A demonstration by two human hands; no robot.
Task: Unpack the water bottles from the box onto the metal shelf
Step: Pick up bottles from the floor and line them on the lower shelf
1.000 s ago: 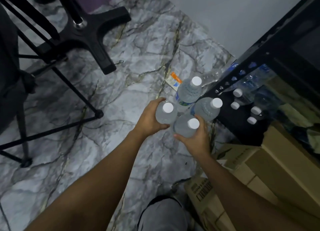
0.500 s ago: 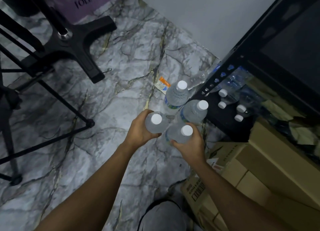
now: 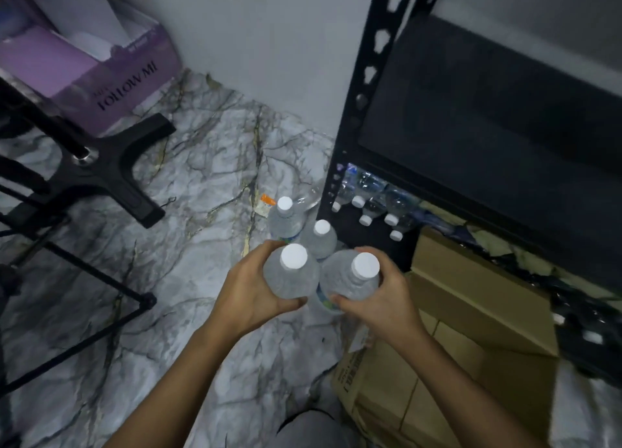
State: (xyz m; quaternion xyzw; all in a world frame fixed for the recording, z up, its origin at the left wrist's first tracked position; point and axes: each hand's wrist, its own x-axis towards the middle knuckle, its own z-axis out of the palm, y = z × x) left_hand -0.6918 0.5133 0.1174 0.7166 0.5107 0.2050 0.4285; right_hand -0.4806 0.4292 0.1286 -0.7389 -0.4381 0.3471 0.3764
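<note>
Black metal shelf (image 3: pixel 370 77) fills my right side, and its lower tier already holds a cluster of bottles (image 3: pixel 372 200). Marble floor (image 3: pixel 202 178) spreads to the left. The box (image 3: pixel 471 296) sits against the shelf, under my right arm. In front of it I hold two bottles upright and touching. My left hand (image 3: pixel 247 294) is wrapped round the left bottle (image 3: pixel 291 276), and my right hand (image 3: pixel 387 301) round the right bottle (image 3: pixel 350 277). A standing pair (image 3: pixel 286 220) waits on the floor just beyond.

I reckon the post (image 3: pixel 340 191) is the main risk. The way into the lower tier looks tight, so swinging both bottles in together could knock one against the post or topple the standing pair. Thin plastic may also give under my grip and slip.

Each bottle is clear, ribbed and looks full, with a white cap (image 3: pixel 294 255).
</note>
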